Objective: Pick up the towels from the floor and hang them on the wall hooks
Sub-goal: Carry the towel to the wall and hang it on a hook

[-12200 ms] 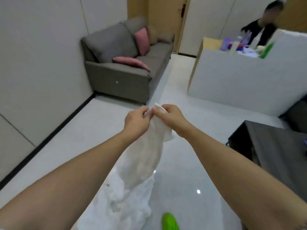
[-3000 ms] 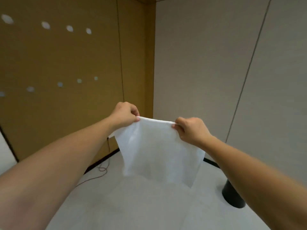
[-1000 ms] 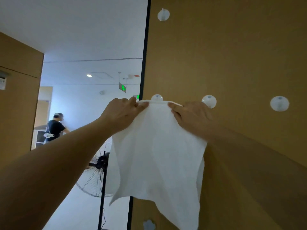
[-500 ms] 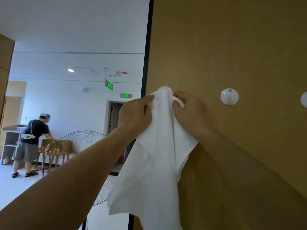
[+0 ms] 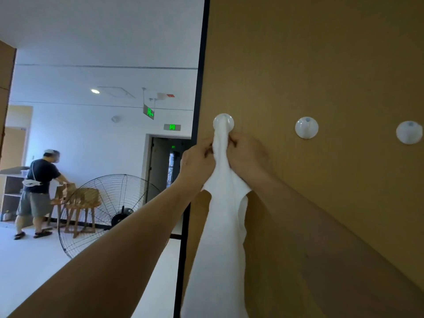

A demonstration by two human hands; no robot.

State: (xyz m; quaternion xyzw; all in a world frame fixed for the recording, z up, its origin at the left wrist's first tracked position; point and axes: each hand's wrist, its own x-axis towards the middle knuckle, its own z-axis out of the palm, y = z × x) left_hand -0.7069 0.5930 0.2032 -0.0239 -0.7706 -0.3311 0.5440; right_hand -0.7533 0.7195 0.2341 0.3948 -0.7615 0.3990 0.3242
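Towel now hangs bunched on the first wall hook, not spread wide like before. Left hand and right hand pinch it just below. Letting go looks next.

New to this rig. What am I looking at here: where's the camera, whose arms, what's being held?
There is no machine: a person wears a wide-angle camera on the head, so the one picture looks forward along their own bare arms. The left hand and right hand both pinch a white towel just below the leftmost wall hook, where its top is bunched over the hook; the rest hangs down the brown wall panel. Two more round white hooks sit empty to the right. Through the opening on the left are a standing fan and another person.
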